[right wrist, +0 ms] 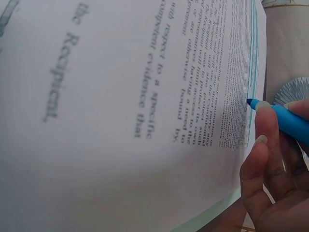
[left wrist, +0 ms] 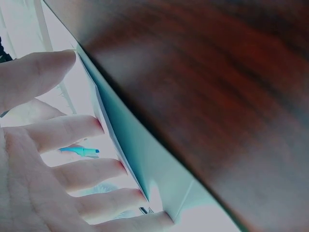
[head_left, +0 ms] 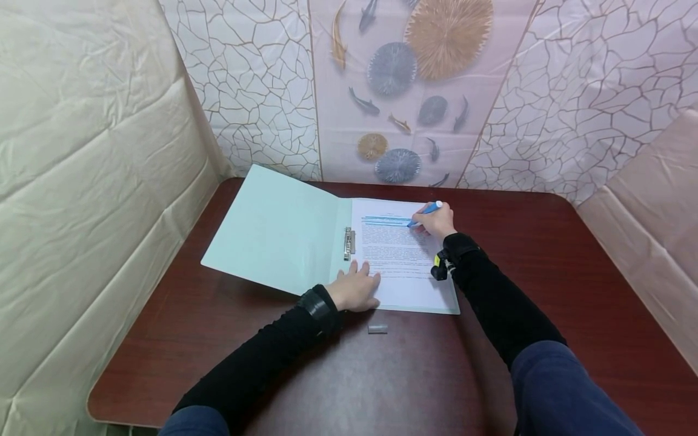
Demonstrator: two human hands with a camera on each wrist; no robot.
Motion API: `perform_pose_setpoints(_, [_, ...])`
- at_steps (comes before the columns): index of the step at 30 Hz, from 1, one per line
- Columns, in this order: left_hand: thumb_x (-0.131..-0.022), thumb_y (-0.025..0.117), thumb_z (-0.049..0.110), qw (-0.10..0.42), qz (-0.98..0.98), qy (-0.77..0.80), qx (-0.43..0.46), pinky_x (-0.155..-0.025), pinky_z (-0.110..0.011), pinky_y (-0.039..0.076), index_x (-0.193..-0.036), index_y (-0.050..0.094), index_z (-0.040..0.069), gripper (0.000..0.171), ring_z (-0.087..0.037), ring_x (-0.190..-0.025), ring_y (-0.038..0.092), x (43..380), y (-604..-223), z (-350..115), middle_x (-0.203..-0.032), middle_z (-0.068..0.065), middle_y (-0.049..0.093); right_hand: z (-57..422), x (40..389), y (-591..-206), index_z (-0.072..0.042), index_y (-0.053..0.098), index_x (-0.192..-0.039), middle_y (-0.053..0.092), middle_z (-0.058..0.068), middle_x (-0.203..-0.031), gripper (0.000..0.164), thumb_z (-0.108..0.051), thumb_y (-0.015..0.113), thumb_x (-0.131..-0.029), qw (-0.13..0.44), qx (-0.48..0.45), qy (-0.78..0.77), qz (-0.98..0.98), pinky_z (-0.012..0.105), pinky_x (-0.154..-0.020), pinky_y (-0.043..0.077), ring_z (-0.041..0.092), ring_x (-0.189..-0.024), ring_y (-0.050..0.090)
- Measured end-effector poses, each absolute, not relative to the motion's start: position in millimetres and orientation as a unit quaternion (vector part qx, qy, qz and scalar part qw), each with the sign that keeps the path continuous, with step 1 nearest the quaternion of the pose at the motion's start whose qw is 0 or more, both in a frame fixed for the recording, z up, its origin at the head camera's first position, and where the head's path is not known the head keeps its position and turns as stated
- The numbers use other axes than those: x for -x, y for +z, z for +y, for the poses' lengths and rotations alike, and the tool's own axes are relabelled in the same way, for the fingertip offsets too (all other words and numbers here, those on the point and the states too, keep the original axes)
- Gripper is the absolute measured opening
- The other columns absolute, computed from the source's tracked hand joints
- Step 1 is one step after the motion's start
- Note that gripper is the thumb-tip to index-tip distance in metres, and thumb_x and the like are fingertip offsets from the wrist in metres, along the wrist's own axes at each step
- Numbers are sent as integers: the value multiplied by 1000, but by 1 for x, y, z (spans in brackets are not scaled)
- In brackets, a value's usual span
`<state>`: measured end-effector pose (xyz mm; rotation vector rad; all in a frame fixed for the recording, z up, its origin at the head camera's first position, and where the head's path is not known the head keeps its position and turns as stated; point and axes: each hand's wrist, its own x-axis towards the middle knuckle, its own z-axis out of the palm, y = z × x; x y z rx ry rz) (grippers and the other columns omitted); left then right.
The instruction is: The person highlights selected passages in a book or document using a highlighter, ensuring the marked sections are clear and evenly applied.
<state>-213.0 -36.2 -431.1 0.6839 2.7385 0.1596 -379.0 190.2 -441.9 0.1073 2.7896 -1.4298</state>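
Observation:
A pale green folder [head_left: 278, 233] lies spread on the table, with a printed sheet [head_left: 403, 290] on its right side. Several blue lines of highlighting run across the top rows of text. My right hand [head_left: 436, 223] pinches a blue highlighter [right wrist: 289, 122], its tip at the text near the marked rows. With fingers spread, my left hand [head_left: 354, 289] rests on the sheet's lower left corner and the folder near its spine. A metal clip [head_left: 349, 243] sits along the folder's spine, just above the left fingertips.
A small grey cylindrical piece [head_left: 377, 328], perhaps a cap, lies on the dark red-brown table [head_left: 545, 266] in front of the folder. A patterned curtain [head_left: 262, 79] hangs behind the table, and cream padded fabric [head_left: 98, 181] covers the left side.

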Motion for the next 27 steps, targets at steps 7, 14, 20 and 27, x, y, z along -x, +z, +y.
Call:
perform_pose_setpoints(7, [-93,60,40,158,957,55,-237,-109,-63,31,-148,39,12,65,-46,-144,24,214,-431,-36,-157,-22,27,191,378,-440,-1,65,-92,73,21,-85,15,-15,66,-85,1,-35,-458,888,29,-52,53,20,-61,71])
perform_pose_setpoints(14, [-93,59,39,161,956,59,-237,-110,-63,30,-148,39,12,65,-46,-144,23,212,-431,-36,-157,-22,26,191,374,-440,-3,64,-93,73,24,-91,16,-17,65,-85,0,-39,-445,895,33,-57,56,28,-72,73])
perform_pose_setpoints(20, [-93,60,40,159,956,60,-238,-110,-63,31,-148,39,12,65,-46,-144,23,212,-431,-37,-157,-22,27,191,372,-439,-3,63,-93,72,25,-93,15,-17,65,-87,-1,-34,-451,892,33,-57,55,30,-75,73])
perform_pose_setpoints(27, [-93,59,39,155,957,59,-240,-109,-63,31,-148,39,12,65,-46,-144,23,212,-430,-37,-157,-22,27,192,372,-439,-2,64,-95,73,24,-93,17,-17,65,-86,-3,-38,-444,895,33,-58,56,30,-77,74])
